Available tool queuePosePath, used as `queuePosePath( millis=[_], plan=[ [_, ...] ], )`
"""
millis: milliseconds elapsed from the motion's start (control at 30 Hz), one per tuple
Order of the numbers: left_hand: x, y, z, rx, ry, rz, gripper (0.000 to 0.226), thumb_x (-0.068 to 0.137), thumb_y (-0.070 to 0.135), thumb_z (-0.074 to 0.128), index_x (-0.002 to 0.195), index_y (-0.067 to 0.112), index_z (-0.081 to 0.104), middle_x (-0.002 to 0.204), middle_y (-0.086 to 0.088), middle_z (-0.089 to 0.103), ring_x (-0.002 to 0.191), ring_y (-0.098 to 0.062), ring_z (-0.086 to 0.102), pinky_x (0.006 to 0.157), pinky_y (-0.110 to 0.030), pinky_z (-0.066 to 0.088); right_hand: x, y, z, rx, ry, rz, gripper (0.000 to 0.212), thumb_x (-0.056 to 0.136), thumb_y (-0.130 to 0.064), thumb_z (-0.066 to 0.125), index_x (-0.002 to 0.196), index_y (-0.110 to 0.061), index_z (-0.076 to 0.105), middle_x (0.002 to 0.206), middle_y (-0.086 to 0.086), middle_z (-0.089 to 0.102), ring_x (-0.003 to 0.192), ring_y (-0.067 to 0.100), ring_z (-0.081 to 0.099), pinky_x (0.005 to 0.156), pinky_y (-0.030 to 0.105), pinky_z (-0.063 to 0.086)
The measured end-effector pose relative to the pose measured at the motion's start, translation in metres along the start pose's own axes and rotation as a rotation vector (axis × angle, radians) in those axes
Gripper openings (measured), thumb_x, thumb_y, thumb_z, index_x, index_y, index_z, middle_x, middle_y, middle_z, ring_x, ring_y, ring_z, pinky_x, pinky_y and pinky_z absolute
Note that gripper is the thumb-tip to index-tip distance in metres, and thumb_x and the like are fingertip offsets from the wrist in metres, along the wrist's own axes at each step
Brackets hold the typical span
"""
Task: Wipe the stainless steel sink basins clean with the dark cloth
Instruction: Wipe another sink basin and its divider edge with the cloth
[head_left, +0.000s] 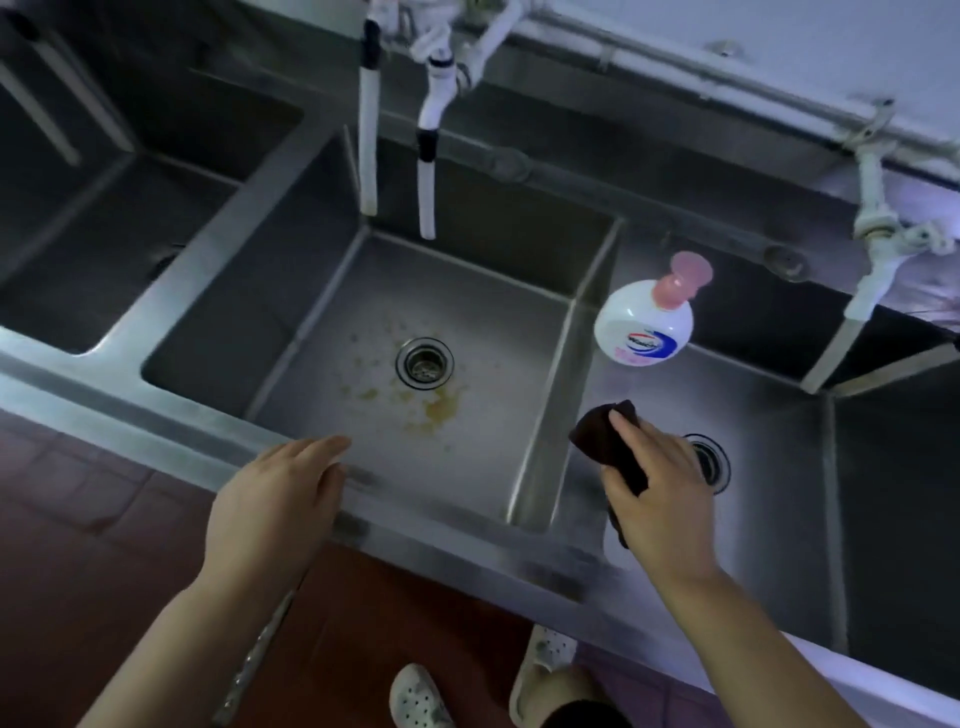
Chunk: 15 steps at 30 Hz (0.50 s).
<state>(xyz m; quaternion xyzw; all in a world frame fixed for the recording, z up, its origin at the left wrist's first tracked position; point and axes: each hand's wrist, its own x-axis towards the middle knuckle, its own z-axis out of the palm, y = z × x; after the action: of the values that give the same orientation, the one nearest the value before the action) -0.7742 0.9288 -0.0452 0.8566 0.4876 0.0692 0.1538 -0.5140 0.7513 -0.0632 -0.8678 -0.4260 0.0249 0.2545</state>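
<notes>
The steel sink has three basins. The middle basin (493, 291) has yellow-brown stains (439, 408) around its round drain (424, 362). My right hand (662, 493) holds the dark cloth (605, 439) bunched up, above the divider between the middle basin and the right basin (779, 441). The right basin's drain (711, 460) is partly hidden behind that hand. My left hand (283, 493) hovers flat over the sink's front rim (171, 421), fingers together, holding nothing.
A white soap bottle (644, 325) with a pink pump stands on the divider at the back. White taps and hoses (427, 171) hang over the middle basin, another tap (878, 234) over the right one. A third basin (104, 249) lies left. Red floor tiles and my shoes show below.
</notes>
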Motion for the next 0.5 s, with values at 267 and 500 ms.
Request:
queuePosePath(
  millis=[267,500],
  plan=[
    [0.059,-0.035,0.006,0.047,-0.06,-0.009,0.024,0.082,0.014,0.068,0.105,0.02,0.072,0.098,0.002,0.073,0.094,-0.026,0.067,0.068,-0.038,0.055,0.065,-0.06,0.077,0.037,-0.18,-0.144,0.053,0.077,-0.011,0.069,0.128,-0.022,0.058,0.124,0.0,0.062,0.11,0.02,0.054,0.084,0.032,0.049],
    [0.132,-0.07,0.03,0.088,-0.191,0.009,0.028,0.089,0.021,0.058,0.115,0.022,0.067,0.109,0.002,0.07,0.104,-0.025,0.062,0.079,-0.035,0.051,0.125,-0.058,0.192,-0.046,-0.542,-0.057,0.054,0.087,-0.02,0.055,0.138,-0.03,0.043,0.137,-0.01,0.05,0.122,0.013,0.041,0.095,0.026,0.039]
  ],
)
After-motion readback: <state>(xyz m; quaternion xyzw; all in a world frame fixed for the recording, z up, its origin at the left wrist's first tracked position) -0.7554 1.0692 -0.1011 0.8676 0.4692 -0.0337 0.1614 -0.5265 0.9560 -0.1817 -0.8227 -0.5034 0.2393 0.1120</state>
